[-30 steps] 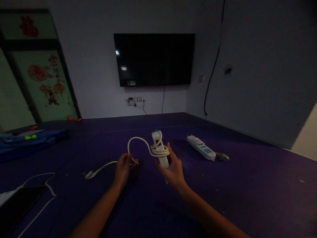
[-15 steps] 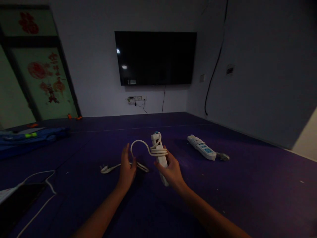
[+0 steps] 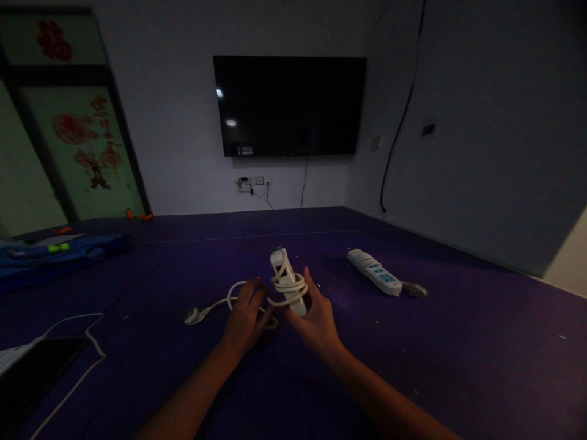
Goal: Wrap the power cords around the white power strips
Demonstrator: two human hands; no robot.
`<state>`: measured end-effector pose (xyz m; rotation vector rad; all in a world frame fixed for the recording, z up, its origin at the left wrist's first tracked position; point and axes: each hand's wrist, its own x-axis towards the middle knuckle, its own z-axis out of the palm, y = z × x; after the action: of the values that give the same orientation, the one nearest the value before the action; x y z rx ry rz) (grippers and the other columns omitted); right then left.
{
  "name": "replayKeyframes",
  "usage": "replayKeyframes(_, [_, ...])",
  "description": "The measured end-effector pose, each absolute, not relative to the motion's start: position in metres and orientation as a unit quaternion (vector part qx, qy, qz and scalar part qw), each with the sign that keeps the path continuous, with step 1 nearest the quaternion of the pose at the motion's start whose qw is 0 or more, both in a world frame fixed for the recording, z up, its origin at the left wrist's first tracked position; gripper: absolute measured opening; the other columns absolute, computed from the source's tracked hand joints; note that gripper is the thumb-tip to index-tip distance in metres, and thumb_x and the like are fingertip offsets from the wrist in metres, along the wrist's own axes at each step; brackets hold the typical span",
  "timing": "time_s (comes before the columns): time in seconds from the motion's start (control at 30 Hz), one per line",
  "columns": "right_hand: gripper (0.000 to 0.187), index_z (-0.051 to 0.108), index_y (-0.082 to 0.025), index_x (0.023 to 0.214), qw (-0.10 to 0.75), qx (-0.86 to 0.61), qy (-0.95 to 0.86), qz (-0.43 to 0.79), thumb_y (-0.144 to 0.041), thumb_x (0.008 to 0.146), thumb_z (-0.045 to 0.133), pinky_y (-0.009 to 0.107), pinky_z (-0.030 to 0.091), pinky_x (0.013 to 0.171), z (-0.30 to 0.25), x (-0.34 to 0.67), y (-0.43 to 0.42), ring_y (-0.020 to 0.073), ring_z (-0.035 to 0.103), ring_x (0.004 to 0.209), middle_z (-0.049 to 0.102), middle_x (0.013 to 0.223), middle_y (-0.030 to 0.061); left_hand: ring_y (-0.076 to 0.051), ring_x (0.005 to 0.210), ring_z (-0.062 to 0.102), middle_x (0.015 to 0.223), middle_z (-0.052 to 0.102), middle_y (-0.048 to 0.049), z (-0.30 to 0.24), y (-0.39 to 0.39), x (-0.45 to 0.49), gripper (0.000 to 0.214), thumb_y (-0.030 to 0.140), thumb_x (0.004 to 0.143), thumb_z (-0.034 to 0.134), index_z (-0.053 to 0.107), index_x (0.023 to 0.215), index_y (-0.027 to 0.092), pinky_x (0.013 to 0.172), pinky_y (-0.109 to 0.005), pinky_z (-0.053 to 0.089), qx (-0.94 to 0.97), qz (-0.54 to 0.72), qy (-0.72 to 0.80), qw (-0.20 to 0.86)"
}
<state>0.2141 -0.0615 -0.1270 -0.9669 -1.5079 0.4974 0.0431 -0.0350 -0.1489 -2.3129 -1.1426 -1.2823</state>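
My right hand (image 3: 316, 319) grips a white power strip (image 3: 282, 269) and holds it upright above the purple floor. Several turns of its white cord (image 3: 290, 287) are wound round the strip's middle. My left hand (image 3: 246, 315) is closed on the loose part of that cord just left of the strip. The rest of the cord trails left along the floor to its plug (image 3: 192, 316).
A second white power strip (image 3: 372, 271) with its cord wound on lies on the floor to the right. A dark device with a white cable (image 3: 68, 333) sits at the lower left. Blue fabric (image 3: 55, 260) lies at far left. A television (image 3: 288, 105) hangs on the far wall.
The tall cord loop has shrunk as my left hand moved right toward the strip, and the plug has slid rightward along the floor. The strip now leans a little left.
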Motion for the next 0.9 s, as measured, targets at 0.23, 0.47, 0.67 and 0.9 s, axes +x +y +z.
replayKeyframes(0.23, [0.098, 0.003, -0.009, 0.147, 0.455, -0.542, -0.702, 0.082, -0.025, 0.07, 0.061, 0.033, 0.051, 0.071, -0.136, 0.22, -0.054, 0.0245, 0.065, 0.086, 0.068, 0.101, 0.0125, -0.022, 0.089, 0.057, 0.09, 0.06, -0.0082, -0.142, -0.039, 0.043, 0.029, 0.044, 0.089, 0.044, 0.057, 0.085, 0.018, 0.08, -0.035, 0.047, -0.743, -0.515, -0.416, 0.093])
replayKeyframes(0.47, [0.095, 0.007, -0.01, 0.147, 0.319, -0.497, -0.804, -0.064, -0.014, 0.066, 0.055, 0.039, 0.045, 0.086, -0.136, 0.23, -0.048, 0.0266, 0.057, 0.101, 0.062, 0.116, 0.0158, -0.016, 0.062, 0.05, 0.063, 0.05, 0.0005, -0.134, -0.036, 0.04, 0.042, 0.055, 0.087, 0.039, 0.047, 0.065, 0.02, 0.062, -0.027, 0.04, -0.585, -0.629, -0.512, -0.023])
replayKeyframes(0.67, [0.083, 0.021, -0.018, 0.146, 0.435, -0.476, -0.762, -0.067, -0.014, 0.069, 0.052, 0.04, 0.044, 0.092, -0.135, 0.232, -0.047, 0.0256, 0.055, 0.109, 0.056, 0.126, 0.0133, -0.014, 0.049, 0.045, 0.047, 0.043, 0.0031, -0.134, -0.027, 0.029, 0.055, 0.067, 0.082, 0.032, 0.043, 0.054, 0.021, 0.05, -0.026, 0.034, -0.516, -0.638, -0.554, -0.141])
replayKeyframes(0.9, [0.043, 0.059, -0.013, 0.113, 0.572, -0.54, -0.586, 0.195, -0.025, 0.072, 0.051, 0.032, 0.049, 0.068, -0.127, 0.234, -0.044, 0.0232, 0.064, 0.078, 0.069, 0.091, 0.0085, -0.018, 0.057, 0.057, 0.062, 0.059, -0.0023, -0.141, -0.021, 0.031, 0.051, 0.065, 0.081, 0.038, 0.055, 0.071, 0.018, 0.053, -0.028, 0.043, -0.534, -0.624, -0.545, -0.167])
